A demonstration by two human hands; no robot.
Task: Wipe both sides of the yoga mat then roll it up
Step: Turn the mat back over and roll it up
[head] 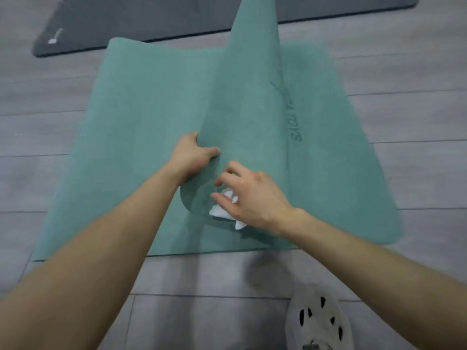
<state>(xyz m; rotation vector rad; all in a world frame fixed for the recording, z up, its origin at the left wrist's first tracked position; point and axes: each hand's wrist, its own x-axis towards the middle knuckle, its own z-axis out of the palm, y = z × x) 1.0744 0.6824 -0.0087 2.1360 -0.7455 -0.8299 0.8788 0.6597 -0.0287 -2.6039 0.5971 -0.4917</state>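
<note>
While the green yoga mat [141, 122] lay spread on the grey plank floor [38, 127], part of it was folded back over itself. The fold rose in a long ridge toward the top of the view. Beyond its far left corner a dark grey mat [151, 18] lay flat on the floor, with a small white mark [52, 41] near its end.

Left of centre, the left hand [194, 157] gripped the edge of the folded flap. Its thumb lay on the upper surface and its fingers were curled round the edge.

Just to the right, close to the left hand but apart from it, the right hand [250, 195] hovered low over the flap's rounded corner. Its fingers were bent around a crumpled white cloth [225, 210], which showed beneath the thumb and palm and touched the mat. How hard it pressed could not be told.

Further right, embossed lettering [294, 117] ran along the flap, too blurred to read in full.

At the lower right, a pale grey shoe [318, 322] with dark holes stood on the floor, apart from the mat's near edge.
</note>
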